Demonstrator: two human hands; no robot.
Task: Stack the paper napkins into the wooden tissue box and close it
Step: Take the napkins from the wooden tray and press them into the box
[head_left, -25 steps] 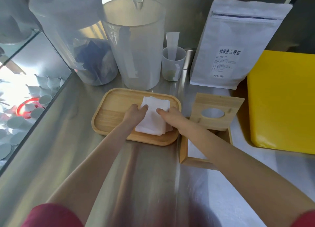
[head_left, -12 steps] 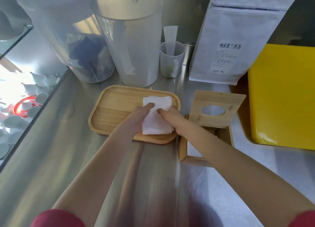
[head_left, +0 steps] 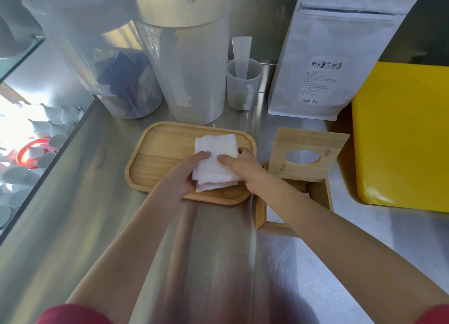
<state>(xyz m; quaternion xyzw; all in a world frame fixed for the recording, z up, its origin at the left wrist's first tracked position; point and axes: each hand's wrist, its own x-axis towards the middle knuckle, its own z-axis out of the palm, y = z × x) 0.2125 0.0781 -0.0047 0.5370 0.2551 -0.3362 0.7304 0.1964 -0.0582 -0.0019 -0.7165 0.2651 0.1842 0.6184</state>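
Note:
A stack of white paper napkins (head_left: 215, 158) lies on the right half of a wooden tray (head_left: 155, 153). My left hand (head_left: 187, 175) grips the stack's left side, thumb on top. My right hand (head_left: 245, 170) grips its right side. The near edge of the stack is lifted off the tray. Just right of the tray stands the wooden tissue box (head_left: 320, 197), open, with something white inside that my right forearm partly hides. Its lid (head_left: 311, 143), with an oval hole, leans upright at the box's far side.
Behind the tray stand two large clear pitchers (head_left: 184, 56), a small plastic cup (head_left: 244, 85) and a white tea bag pouch (head_left: 340, 56). A yellow container (head_left: 403, 134) sits at the right. A glass panel (head_left: 46, 119) borders the steel counter on the left.
Both hands have closed in on the napkin stack from its sides, squared it up and raised its near edge off the tray. The view has moved closer.

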